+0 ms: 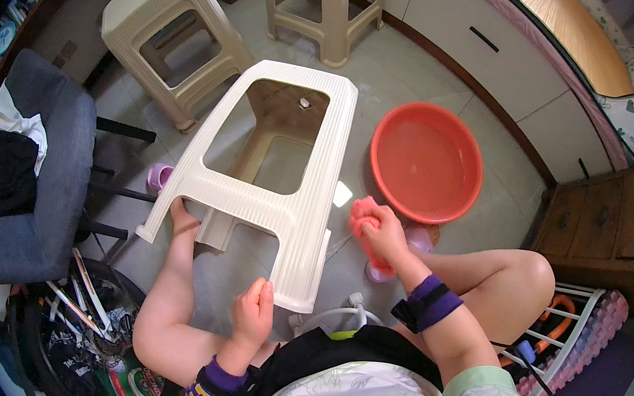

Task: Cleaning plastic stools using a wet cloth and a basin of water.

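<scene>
A cream plastic stool (303, 214) is tilted in front of me, with one ribbed side and its large window-like opening turned up towards me. My left hand (253, 312) is closed around the foot end of its near leg. A coral-pink cloth (364, 212) is bunched in my right hand (388, 233), to the right of the stool and apart from it. Just beyond that hand, a round red plastic basin (377, 164) stands on the floor and seems to hold water. Part of the cloth hangs below my fingers.
Two more plastic stools stand beyond, one at the left (139, 4) and one at the back (338, 28). A grey chair (68, 167) holds clothes, with a bicycle wheel (129, 276) below it. Cabinets (488, 59) and wooden drawers (605, 221) line the right.
</scene>
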Demonstrator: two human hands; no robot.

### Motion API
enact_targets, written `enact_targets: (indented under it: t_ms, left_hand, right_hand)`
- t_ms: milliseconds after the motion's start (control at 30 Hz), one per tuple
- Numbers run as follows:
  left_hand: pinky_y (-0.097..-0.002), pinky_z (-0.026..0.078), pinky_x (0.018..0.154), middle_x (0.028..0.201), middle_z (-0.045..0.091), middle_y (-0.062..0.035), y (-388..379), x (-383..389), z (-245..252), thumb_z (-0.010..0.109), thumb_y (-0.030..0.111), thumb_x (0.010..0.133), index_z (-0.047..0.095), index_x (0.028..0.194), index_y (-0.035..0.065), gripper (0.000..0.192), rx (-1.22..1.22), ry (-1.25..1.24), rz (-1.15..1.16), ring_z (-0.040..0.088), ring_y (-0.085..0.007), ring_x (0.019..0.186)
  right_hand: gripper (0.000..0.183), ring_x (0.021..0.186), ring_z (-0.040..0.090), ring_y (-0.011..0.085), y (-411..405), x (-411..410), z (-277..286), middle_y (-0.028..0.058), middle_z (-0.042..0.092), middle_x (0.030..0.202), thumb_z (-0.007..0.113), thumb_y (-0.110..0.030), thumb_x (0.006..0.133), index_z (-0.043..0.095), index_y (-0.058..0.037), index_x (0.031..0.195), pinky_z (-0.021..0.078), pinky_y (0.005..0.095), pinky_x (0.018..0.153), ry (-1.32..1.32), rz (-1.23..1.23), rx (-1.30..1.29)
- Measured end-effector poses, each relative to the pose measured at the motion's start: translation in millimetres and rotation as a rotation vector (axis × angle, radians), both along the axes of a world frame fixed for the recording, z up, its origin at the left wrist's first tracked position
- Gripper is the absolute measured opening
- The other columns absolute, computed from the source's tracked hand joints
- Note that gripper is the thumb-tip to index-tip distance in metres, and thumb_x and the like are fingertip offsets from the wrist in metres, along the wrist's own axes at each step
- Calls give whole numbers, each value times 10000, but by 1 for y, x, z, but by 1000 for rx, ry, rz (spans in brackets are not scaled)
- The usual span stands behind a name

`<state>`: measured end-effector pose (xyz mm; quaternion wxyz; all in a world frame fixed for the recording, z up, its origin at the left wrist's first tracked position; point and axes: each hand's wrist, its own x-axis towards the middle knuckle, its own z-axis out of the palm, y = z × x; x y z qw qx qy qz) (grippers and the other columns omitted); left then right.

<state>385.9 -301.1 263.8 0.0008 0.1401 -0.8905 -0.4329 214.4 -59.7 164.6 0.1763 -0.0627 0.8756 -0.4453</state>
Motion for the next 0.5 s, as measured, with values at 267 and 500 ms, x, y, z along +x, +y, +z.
enact_targets:
  t_ms: [267, 500]
  left_hand:
    - [-388, 339, 503, 595, 385, -177, -17, 13, -16, 471, 208, 1000, 418, 751, -3, 330, 228, -54, 36, 378, -266, 508]
    - [-223, 352, 546, 698, 449, 15, -45, -4, -5, 446, 200, 1024, 476, 785, 74, 272, 440, -64, 117, 424, -62, 619]
  right_hand:
    - [452, 1101, 554, 332, -53, -42, 85, 165, 543, 1191, 695, -172, 770, 595, -96, 1204, 454, 395, 958, 449, -58, -399]
    - [395, 1097, 507, 357, -65, -28, 82, 88, 568, 1174, 721, -153, 745, 638, -159, 1131, 440, 444, 960, 516, 233, -95]
